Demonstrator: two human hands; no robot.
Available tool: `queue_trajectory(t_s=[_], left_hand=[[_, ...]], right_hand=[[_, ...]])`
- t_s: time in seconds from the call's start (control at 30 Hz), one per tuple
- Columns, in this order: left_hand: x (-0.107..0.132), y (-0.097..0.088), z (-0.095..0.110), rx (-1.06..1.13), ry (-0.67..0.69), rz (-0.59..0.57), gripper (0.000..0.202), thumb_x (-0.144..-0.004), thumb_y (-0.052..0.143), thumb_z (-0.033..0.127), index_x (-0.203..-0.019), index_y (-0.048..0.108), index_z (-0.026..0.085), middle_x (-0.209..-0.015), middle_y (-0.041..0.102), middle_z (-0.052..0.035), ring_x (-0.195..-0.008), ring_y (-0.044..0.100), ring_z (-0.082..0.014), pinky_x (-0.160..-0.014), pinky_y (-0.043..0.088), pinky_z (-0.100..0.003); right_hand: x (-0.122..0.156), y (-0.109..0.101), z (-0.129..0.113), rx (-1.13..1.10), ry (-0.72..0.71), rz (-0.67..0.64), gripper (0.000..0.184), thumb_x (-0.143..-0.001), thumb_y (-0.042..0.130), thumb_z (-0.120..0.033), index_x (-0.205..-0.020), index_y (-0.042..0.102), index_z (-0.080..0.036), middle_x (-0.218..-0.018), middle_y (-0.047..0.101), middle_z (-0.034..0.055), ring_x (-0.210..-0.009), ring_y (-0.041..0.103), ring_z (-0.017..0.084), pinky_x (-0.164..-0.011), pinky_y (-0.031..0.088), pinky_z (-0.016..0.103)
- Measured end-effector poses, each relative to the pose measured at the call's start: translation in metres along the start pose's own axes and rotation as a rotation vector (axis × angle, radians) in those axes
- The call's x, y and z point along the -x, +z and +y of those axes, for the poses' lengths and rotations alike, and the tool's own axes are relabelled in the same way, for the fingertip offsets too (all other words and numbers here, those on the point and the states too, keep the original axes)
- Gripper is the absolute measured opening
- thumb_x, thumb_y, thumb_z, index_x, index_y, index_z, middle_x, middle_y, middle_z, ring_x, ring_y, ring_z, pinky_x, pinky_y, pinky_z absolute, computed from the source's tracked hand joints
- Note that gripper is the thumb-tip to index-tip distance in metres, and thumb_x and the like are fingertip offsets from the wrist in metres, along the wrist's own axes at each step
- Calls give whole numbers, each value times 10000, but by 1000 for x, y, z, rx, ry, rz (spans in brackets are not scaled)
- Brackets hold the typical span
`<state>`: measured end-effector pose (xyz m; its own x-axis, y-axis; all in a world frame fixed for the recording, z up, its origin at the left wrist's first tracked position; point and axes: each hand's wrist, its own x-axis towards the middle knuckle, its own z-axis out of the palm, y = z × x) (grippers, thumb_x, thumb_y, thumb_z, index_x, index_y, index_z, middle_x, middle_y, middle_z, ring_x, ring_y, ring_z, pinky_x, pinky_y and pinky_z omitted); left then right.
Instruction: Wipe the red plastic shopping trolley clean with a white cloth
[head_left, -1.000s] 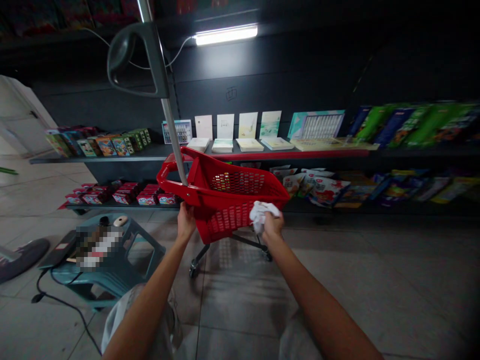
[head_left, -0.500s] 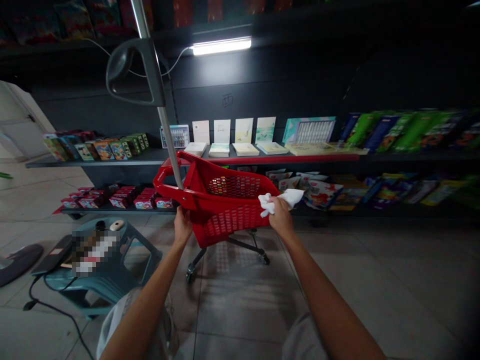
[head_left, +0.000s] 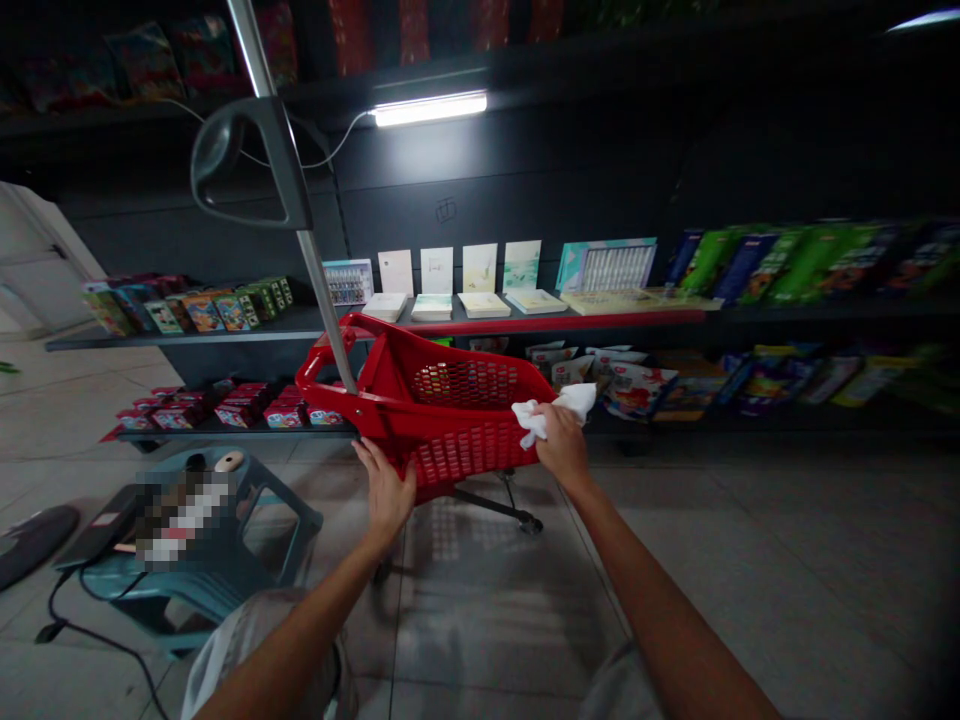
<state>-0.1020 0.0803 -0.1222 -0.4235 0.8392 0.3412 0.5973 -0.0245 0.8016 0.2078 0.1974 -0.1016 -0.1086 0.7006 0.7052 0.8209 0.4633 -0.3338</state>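
Observation:
In front of me stands a small red plastic shopping cart (head_left: pixel 465 450) with perforated sides, a dark wheeled frame and a silver pole rising from its handle end. My left hand (head_left: pixel 386 490) rests against the cart's near lower side, fingers spread and pointing up. At the cart's right end, my right hand (head_left: pixel 561 440) is closed around a crumpled white cloth (head_left: pixel 577 400), next to the basket's upper rim. Part of the cloth sticks out on both sides of the fist. A grey loop handle (head_left: pixel 251 165) is fixed on the pole.
Behind the cart, dark shelves (head_left: pixel 517 322) carry books, boxes and bagged snacks under a lit tube lamp (head_left: pixel 431 108). To the left is a blue-green plastic stool (head_left: pixel 281 530) with a cabled device and small items on it. A round dark base (head_left: pixel 34 545) stands beyond it.
My left hand has shifted right and down along the cart's near side, its fingers now spread. The right hand keeps the cloth near the same rim. The whole view has shifted slightly.

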Motion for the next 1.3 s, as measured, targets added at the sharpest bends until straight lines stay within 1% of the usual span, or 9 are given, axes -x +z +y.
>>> queue_trajectory(t_s=[0.13,0.27,0.47,0.67,0.87,1.0,1.17,1.23,1.3], left_hand=[[20,7,5,-95,118,-91,971,-886,572,312,-1623,-15,80,-1641,-298,-218,-1523,-250,-311,-1277,117,-521],[20,13,5,-117,99,-96,983,-851,589,287,-1618,16,61,-1605,-358,-221,-1471,-339,-315,-1268,77,-547],[-6,6,9,-49,-18,-68,989,-849,615,331,-1623,51,87,-1643,-301,-210,-1484,-320,-298,-1275,51,-505],[-25,-7,12,25,-132,-15,915,-914,566,399,-1635,63,145,-1671,-252,-186,-1565,-136,-298,-1282,120,-466],[16,5,26,66,-63,-149,919,-961,493,521,-1637,-63,239,-1694,-217,-121,-1584,1,-288,-1258,225,-478],[38,17,37,122,7,-192,952,-966,489,556,-1631,-103,219,-1703,-180,-120,-1576,-84,-253,-1281,151,-449],[33,19,40,144,-66,-105,1003,-957,471,608,-1616,-161,194,-1684,-244,-131,-1548,-198,-245,-1287,58,-453],[28,15,40,143,-100,-60,1013,-957,453,622,-1608,-187,181,-1681,-249,-142,-1541,-222,-245,-1284,28,-457],[24,11,40,140,-132,-28,1043,-947,456,639,-1600,-204,163,-1681,-244,-157,-1538,-234,-251,-1282,11,-457]], right_hand=[[9,-8,1,26,-2,-6,316,-774,482,-82,-1053,592,-180,-1071,674,105,-1055,573,279,-902,413,373],[16,-14,0,28,-8,-20,306,-778,491,-102,-1054,593,-186,-1078,679,96,-1064,579,278,-907,408,376],[17,-23,-13,-3,-59,-37,318,-764,486,-115,-1053,600,-182,-1094,692,105,-1067,592,287,-954,401,407],[24,-25,-36,-89,-48,-63,310,-765,486,-123,-1046,591,-204,-1071,691,96,-1045,595,277,-966,412,403],[38,-28,-55,-242,-60,-126,338,-793,492,-122,-1103,593,-212,-1102,688,85,-1058,611,264,-961,440,392],[48,-34,-70,-418,-63,-201,309,-820,510,-152,-1106,608,-218,-1108,696,82,-1043,635,253,-939,469,378],[54,-44,-80,-647,-90,-281,284,-860,533,-199,-1125,631,-231,-1101,714,64,-1001,678,226,-888,514,335],[51,-50,-78,-653,-88,-223,259,-877,548,-239,-1119,641,-231,-1130,709,75,-1038,675,236,-918,516,346],[45,-57,-69,-598,-48,-60,248,-906,539,-290,-1121,646,-225,-1179,691,96,-1107,653,253,-979,501,375]])
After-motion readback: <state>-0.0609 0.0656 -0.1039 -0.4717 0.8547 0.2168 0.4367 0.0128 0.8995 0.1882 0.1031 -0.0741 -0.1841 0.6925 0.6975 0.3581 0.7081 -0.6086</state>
